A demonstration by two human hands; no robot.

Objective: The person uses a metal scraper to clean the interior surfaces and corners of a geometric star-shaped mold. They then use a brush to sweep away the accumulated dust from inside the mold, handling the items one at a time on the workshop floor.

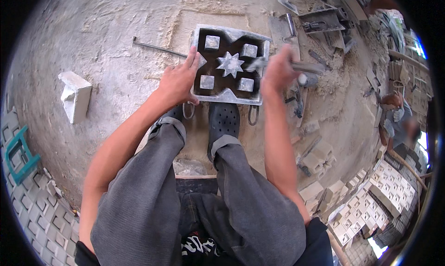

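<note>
In front of my feet is a square grey metal mould (232, 99) with an eight-pointed star (230, 64) in its middle and several square posts (212, 43) around it. My left hand (180, 78) grips the mould's left side, fingers over the rim and thumb low near the corner. My right hand (279, 73) is closed around a long grey tool (310, 68), held across the mould's right rim. Motion smears this tool, so its kind is unclear. Its left end reaches over the cavity beside the star. Wire loops (253, 115) hang at the mould's near edge.
A thin metal rod (157, 48) lies left of the mould. Farther left stands a pale cast block (75, 96). Trowels (288, 4) and other tools lie at the upper right. Stacked patterned blocks (366, 205) fill the lower right. Another person (398, 113) is at the far right.
</note>
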